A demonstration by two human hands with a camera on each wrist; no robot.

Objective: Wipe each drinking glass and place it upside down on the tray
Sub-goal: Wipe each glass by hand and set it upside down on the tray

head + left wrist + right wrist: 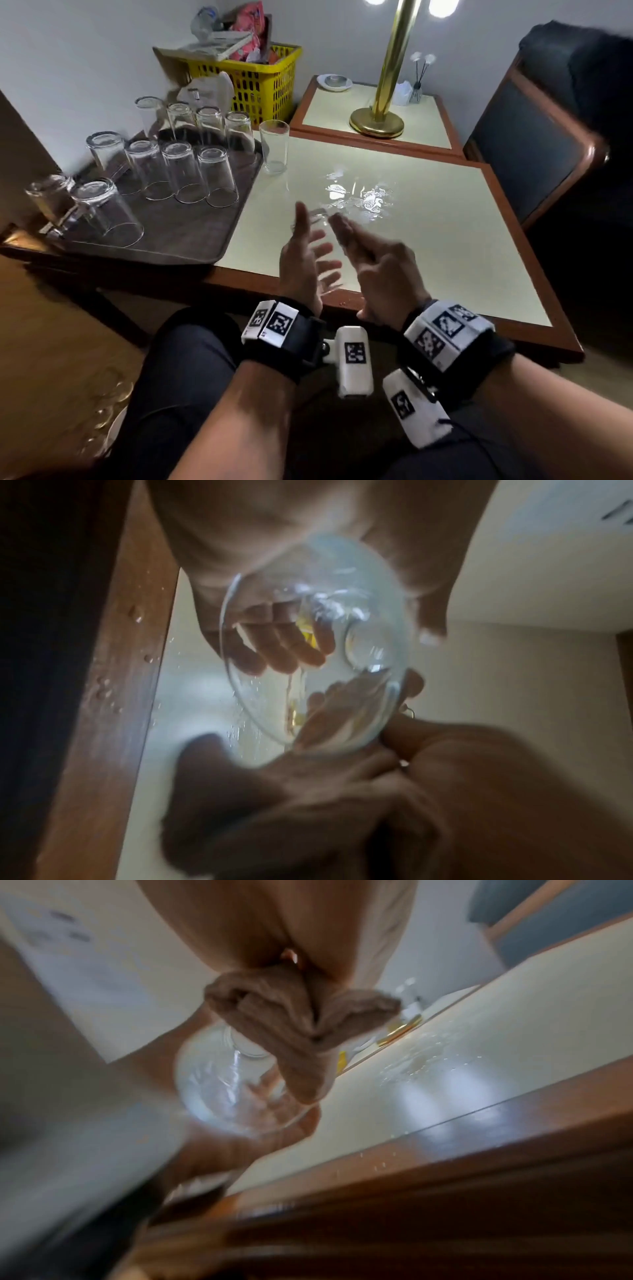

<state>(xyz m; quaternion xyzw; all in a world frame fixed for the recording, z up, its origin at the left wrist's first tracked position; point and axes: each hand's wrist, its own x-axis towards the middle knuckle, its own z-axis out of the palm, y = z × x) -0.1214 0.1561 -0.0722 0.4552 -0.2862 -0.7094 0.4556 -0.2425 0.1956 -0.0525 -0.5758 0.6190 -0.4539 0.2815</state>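
Our left hand (303, 255) cradles a glass (315, 653), our right hand (373, 260) pinches the cloth (301, 1020); ten glasses already inverted on the tray (191, 240), one upright glass (274, 145) waits beside it.

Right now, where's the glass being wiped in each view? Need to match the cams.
Head: held glass, centre, between left hand and right hand, over the table's near edge.
Left wrist: centre, seen through its open mouth.
Right wrist: centre-left, with a brown cloth reaching into it.
Shared landmark: the wet patch on the cream tabletop.
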